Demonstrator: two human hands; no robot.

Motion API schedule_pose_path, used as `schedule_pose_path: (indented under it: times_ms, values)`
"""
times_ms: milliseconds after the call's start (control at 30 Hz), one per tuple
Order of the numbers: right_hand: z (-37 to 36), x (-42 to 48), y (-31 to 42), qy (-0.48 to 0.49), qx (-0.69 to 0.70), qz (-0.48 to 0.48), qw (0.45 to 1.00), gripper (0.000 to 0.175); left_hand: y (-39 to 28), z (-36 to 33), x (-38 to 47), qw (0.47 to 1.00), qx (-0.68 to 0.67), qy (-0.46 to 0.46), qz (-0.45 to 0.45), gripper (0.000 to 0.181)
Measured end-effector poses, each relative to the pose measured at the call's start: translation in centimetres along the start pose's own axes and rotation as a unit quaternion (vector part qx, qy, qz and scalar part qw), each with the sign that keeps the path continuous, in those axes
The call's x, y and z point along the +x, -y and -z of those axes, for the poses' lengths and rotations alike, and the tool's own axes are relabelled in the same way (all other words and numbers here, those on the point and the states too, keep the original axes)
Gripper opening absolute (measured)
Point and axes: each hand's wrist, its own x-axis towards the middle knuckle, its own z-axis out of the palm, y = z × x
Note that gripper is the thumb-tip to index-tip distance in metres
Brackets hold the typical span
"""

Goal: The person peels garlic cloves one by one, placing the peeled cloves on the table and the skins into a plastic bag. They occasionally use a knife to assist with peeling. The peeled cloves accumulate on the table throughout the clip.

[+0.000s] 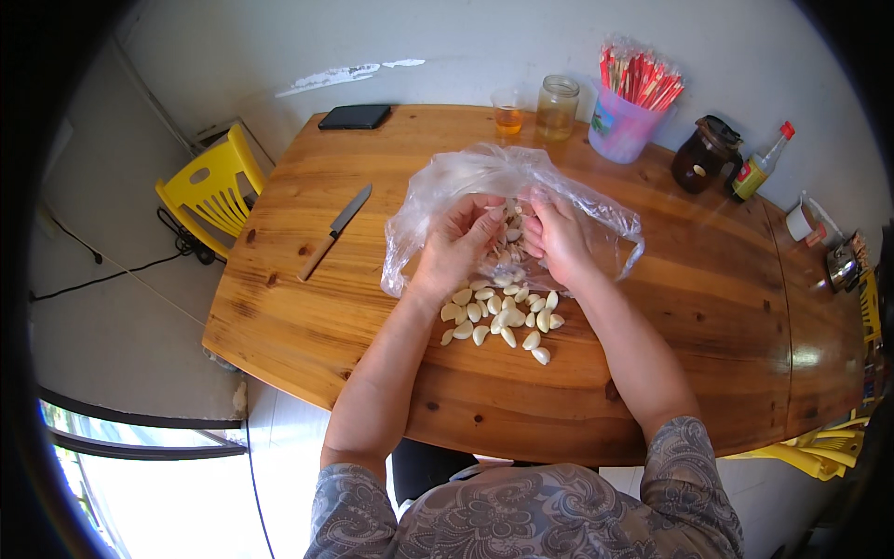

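Note:
My left hand [461,241] and my right hand [557,234] are close together over an open clear plastic bag [454,178]. At the left thumb and fingertips is a small pale piece of garlic [496,209], partly covered by the fingers. The right fingers are curled, and whether they hold anything is hidden. Between and below the hands, loose garlic skins and unpeeled cloves [512,244] lie in the bag. Several peeled garlic cloves [508,318] are spread on the wooden table [524,412] between my forearms, in front of the bag.
Left of the bag lies a kitchen knife [335,232]. A black phone [354,117] is at the far edge. Along the wall stand a cup of amber liquid [508,120], a glass jar [557,108], a tub of wrapped chopsticks [621,129], a dark jug [704,155] and a bottle [760,164].

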Motion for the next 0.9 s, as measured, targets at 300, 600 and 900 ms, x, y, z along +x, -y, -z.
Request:
schedule_pose_path:
  times_ms: [300, 600, 900]
  values:
    - [-0.6, -1.1, 0.1, 0.109, -0.122, 0.142, 0.976, 0.033, -0.5, -1.1, -0.3, 0.995, -0.056, 0.084, -0.014, 0.034]
    - [-0.3, -0.9, -0.2, 0.145, -0.065, 0.134, 0.978, 0.033, -1.4, -2.0, -1.3, 0.987, 0.147, 0.031, -0.057, 0.032]
    - [0.5, -0.3, 0.0, 0.185, -0.145, 0.121, 0.964, 0.031, -1.7, -1.0, -1.2, 0.946, 0.303, 0.060, -0.098, 0.032]
